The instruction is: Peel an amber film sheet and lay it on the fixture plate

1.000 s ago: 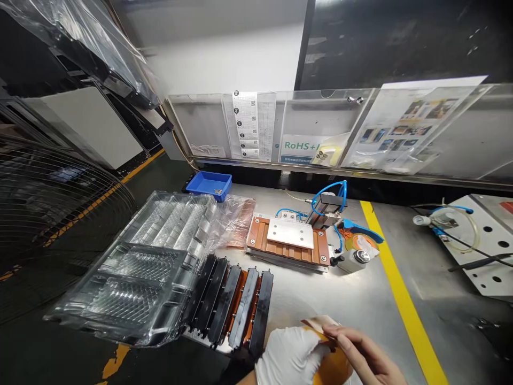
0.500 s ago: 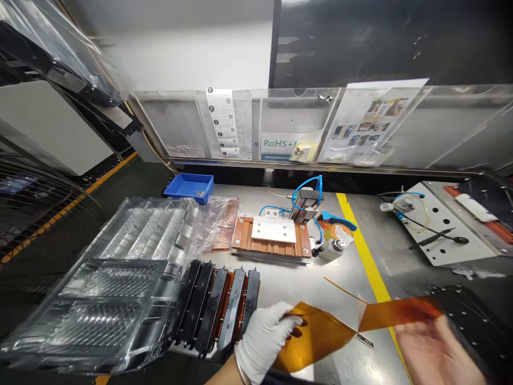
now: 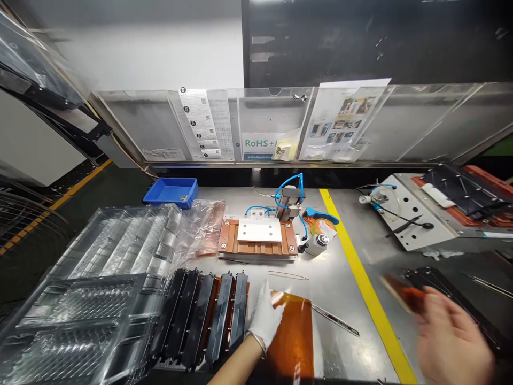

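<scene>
Nearest you, your gloved left hand (image 3: 263,319) lies with its fingers spread open and flat on the near-left corner of the amber film sheet (image 3: 292,338) — pressing rather than gripping, which looks meant to keep the thin sheet flat on the steel bench (image 3: 344,283). Your bare right hand (image 3: 452,342) is well apart from it, past the yellow line (image 3: 363,278), and motion-blurred; it seems to carry a strip of orange film (image 3: 401,293) at its fingertips, but you cannot tell from this view how the fingers close on it. That hand hangs over a dark flat plate (image 3: 449,289) at the bench's right. Just left of your left hand, a row of black finned parts (image 3: 204,315) stands on edge, packed side by side, so each can be lifted out singly, and beyond them the clear blister trays (image 3: 100,289) are stacked in their plastic wrap. A thin metal blade (image 3: 334,320) lies just right of the sheet. Farther back, the copper-coloured fixture (image 3: 257,243) with its white plate sits square to you, blue air hoses (image 3: 289,182) behind it. A small blue bin (image 3: 171,191) sits near the back edge — and the document holders (image 3: 280,125) stand along the back.
</scene>
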Demonstrator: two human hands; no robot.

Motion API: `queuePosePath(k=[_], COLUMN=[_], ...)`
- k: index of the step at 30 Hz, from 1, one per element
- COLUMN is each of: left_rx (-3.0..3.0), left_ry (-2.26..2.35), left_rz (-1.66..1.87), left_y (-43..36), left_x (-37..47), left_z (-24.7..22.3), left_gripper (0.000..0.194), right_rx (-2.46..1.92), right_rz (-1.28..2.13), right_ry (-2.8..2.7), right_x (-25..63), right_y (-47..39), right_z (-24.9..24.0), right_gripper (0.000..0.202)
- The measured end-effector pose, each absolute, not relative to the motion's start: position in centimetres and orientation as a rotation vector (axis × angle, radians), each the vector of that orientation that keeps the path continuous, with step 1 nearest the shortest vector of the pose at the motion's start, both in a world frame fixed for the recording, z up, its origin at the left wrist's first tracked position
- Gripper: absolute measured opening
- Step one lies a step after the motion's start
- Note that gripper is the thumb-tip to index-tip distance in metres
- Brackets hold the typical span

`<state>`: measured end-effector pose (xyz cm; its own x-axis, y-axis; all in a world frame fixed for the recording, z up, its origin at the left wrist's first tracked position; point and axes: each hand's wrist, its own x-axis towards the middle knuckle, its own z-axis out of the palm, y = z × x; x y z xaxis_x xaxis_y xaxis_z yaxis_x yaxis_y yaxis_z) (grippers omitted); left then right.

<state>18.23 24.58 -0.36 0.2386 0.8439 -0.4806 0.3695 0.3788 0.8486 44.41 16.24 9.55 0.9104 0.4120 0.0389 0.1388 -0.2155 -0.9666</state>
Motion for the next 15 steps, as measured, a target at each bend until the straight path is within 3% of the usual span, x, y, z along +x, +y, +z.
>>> queuePosePath(k=[6, 12, 15], left_rx=[1.432, 1.475, 1.474], left_ry=[1.097, 0.985, 1.070], left_rz=[0.432, 0.352, 0.370], left_y=[26.3, 28.7, 29.3], left_x=[17.1, 15.7, 15.3], left_z=[5.2, 8.4, 8.2], left_gripper=[0.036, 0.016, 0.017], right_rx=[-1.802, -1.693, -1.653], right_rz=[1.090, 1.332, 1.399], right_ry=[-0.964, -1.281, -1.353], right_x=[38.4, 34.4, 33.6], right_y=[19.9, 23.6, 25.3], right_z=[9.2, 9.2, 9.2], right_gripper=[0.039, 0.029, 0.028])
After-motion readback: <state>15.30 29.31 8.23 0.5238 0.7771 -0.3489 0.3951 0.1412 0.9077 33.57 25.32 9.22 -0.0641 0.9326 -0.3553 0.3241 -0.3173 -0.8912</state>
